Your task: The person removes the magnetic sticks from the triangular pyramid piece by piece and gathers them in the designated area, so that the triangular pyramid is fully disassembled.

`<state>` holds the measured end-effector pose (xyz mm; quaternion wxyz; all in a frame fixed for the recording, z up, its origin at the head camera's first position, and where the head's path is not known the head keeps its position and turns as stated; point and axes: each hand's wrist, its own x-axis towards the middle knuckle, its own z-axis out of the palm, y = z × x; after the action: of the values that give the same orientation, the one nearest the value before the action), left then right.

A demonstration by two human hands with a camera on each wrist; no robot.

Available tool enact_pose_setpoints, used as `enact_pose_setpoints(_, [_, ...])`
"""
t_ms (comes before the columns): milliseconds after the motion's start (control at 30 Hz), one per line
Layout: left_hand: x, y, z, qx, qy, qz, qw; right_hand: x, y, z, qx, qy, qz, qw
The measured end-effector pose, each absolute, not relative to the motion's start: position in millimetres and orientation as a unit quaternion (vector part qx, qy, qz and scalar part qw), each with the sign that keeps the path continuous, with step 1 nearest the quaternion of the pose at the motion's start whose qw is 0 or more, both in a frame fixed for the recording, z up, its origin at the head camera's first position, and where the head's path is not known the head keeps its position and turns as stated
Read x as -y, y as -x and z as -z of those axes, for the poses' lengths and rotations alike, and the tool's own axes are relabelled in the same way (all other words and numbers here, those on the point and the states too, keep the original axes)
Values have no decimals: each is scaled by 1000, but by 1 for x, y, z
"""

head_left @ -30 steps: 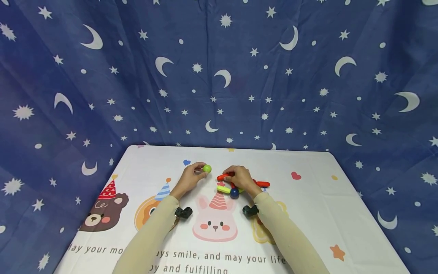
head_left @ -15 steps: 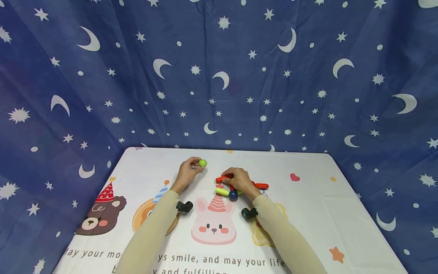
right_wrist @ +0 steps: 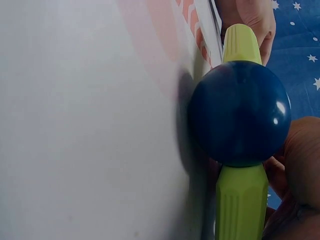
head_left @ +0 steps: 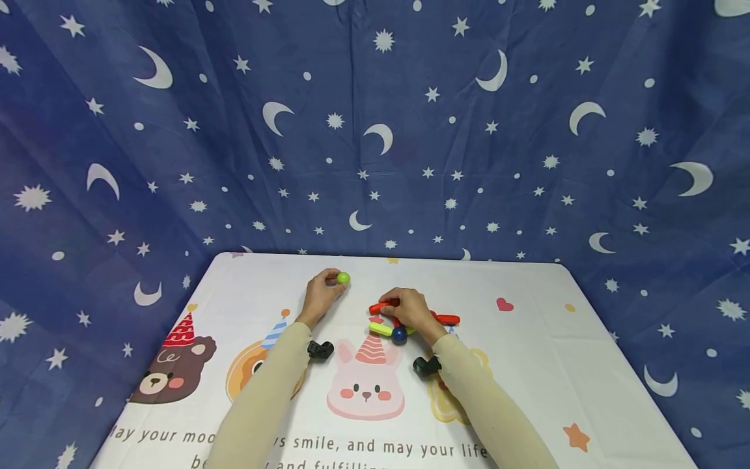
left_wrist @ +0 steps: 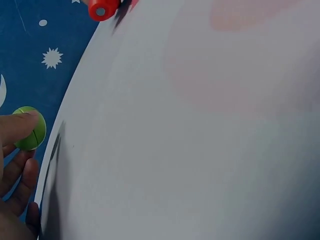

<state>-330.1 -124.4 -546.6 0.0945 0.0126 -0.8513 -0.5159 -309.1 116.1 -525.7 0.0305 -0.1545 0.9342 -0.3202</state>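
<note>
My left hand (head_left: 321,294) pinches a small green ball (head_left: 343,278) between thumb and fingers near the table's far edge. In the left wrist view the thumb lies across the green ball (left_wrist: 32,131), which has a dark seam line. My right hand (head_left: 410,307) grips a red rod (head_left: 377,307) of a joined stick-and-ball piece. A dark blue ball (head_left: 399,335) sits in front of that hand, with yellow-green rods (head_left: 380,329) on two sides of it. Another red rod (head_left: 448,320) sticks out on the right. The right hand hides the piece's middle.
A white tablecloth (head_left: 527,365) printed with cartoon animals and lettering covers the table. Behind it hangs a dark blue curtain (head_left: 328,215) with moons and stars. A black wrist camera (head_left: 320,350) sits on the left sleeve, another black camera (head_left: 426,366) on the right.
My left hand has moved slightly left and away, taking the green ball farther from the joined piece. The right hand stays in place on the red rod.
</note>
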Motion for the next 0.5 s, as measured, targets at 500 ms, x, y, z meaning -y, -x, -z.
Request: enact_pose_setpoints(500, [124, 330, 550, 882, -11, 462, 92, -116, 308, 527, -935, 161, 315, 25])
